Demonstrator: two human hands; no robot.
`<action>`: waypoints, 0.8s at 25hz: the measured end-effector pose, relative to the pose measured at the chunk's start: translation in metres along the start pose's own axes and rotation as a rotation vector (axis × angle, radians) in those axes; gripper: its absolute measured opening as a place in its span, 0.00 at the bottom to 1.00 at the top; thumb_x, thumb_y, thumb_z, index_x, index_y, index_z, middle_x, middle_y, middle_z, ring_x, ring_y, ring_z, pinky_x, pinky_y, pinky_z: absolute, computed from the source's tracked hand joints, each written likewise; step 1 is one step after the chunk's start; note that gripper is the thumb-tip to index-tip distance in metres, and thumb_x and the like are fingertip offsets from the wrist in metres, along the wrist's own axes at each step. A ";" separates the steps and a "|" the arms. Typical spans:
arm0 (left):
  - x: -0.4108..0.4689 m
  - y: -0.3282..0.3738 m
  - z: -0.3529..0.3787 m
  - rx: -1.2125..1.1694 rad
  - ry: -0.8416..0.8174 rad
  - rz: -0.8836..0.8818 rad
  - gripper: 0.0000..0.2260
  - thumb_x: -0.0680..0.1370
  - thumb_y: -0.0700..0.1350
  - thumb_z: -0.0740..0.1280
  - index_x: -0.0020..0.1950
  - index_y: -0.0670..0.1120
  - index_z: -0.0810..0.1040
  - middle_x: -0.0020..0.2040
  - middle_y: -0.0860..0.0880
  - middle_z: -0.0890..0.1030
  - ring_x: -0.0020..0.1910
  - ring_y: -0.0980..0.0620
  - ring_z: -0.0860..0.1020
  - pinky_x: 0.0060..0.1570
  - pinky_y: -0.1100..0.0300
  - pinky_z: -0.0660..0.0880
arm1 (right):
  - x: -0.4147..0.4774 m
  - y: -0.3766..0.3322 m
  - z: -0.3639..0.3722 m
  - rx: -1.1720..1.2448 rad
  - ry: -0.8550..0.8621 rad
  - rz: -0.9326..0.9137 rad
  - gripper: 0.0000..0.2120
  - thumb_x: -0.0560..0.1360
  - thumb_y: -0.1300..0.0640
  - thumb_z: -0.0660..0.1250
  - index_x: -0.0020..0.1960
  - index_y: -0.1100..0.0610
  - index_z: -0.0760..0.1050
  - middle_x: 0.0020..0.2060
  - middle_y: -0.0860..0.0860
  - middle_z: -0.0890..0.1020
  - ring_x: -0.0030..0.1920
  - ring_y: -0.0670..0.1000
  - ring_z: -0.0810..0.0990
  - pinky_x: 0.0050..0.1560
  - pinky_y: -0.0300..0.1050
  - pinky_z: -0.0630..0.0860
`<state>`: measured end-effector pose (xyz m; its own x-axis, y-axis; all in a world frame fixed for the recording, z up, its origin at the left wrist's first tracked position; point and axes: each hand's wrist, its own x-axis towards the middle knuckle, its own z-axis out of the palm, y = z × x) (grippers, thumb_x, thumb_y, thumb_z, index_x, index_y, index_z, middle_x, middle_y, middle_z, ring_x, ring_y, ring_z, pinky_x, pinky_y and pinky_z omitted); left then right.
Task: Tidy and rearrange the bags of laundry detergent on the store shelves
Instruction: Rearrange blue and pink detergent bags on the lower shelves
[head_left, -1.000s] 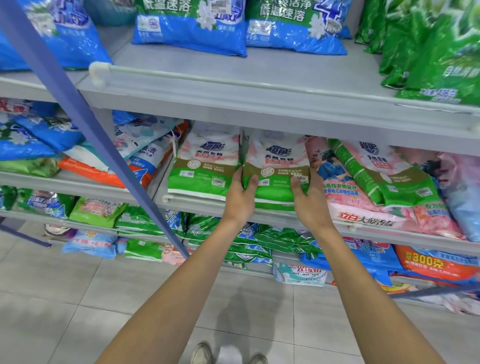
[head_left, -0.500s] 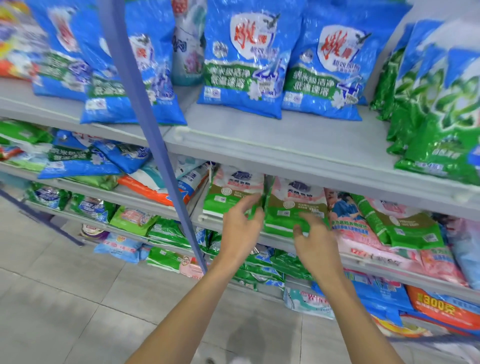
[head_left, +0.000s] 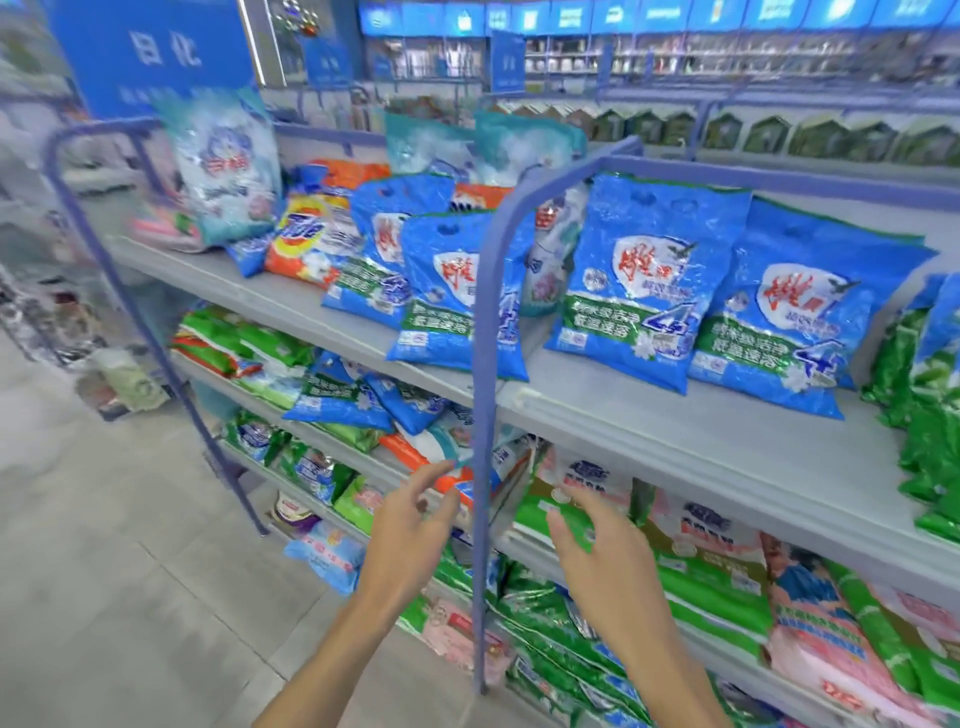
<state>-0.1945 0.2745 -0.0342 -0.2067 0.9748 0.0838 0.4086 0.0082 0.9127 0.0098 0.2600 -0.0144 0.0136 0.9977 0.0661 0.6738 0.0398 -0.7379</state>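
Note:
Grey store shelves (head_left: 675, 441) hold many detergent bags. Large blue bags (head_left: 644, 280) stand upright on the top shelf. On the shelf below lie two white-and-green bags (head_left: 711, 561), with pink bags (head_left: 826, 639) to their right. My left hand (head_left: 410, 525) hovers with relaxed fingers in front of the middle shelf, left of a blue upright post (head_left: 483, 415). My right hand (head_left: 602, 545) hovers with spread fingers just before the white-and-green bags. Neither hand holds anything.
An orange Tide bag (head_left: 306, 239) and pale teal bags (head_left: 223, 161) sit at the top shelf's left end. Green bags (head_left: 930, 415) crowd the right edge. Tumbled blue bags (head_left: 353, 395) lie on the left of the middle shelf. Grey floor tiles (head_left: 130, 571) spread left.
Both hands have let go of the white-and-green bag and drawn back from the shelf. My view has swung up and left, showing the top shelf and the store behind.

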 end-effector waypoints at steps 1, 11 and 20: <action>0.007 -0.001 -0.013 -0.002 0.027 0.016 0.13 0.81 0.45 0.68 0.60 0.62 0.79 0.46 0.69 0.82 0.40 0.60 0.75 0.52 0.61 0.73 | 0.004 -0.013 0.005 0.003 -0.013 -0.014 0.22 0.82 0.44 0.61 0.76 0.45 0.68 0.74 0.42 0.72 0.73 0.45 0.69 0.73 0.47 0.67; 0.154 -0.006 -0.120 0.043 0.074 0.218 0.15 0.81 0.46 0.68 0.67 0.55 0.79 0.58 0.61 0.80 0.55 0.61 0.77 0.60 0.58 0.74 | 0.089 -0.146 0.078 0.077 0.056 -0.142 0.23 0.82 0.45 0.62 0.76 0.46 0.66 0.70 0.39 0.71 0.68 0.39 0.70 0.62 0.35 0.64; 0.323 0.002 -0.172 0.179 -0.055 0.177 0.32 0.79 0.55 0.69 0.79 0.44 0.64 0.76 0.46 0.70 0.74 0.45 0.69 0.71 0.50 0.66 | 0.206 -0.186 0.103 -0.015 0.426 0.155 0.39 0.81 0.46 0.65 0.82 0.58 0.48 0.82 0.55 0.54 0.81 0.55 0.52 0.79 0.54 0.54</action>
<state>-0.4137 0.5510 0.0639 -0.0717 0.9751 0.2099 0.5860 -0.1292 0.7999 -0.1891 0.4636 0.0676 0.4164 0.8801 0.2283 0.6501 -0.1126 -0.7515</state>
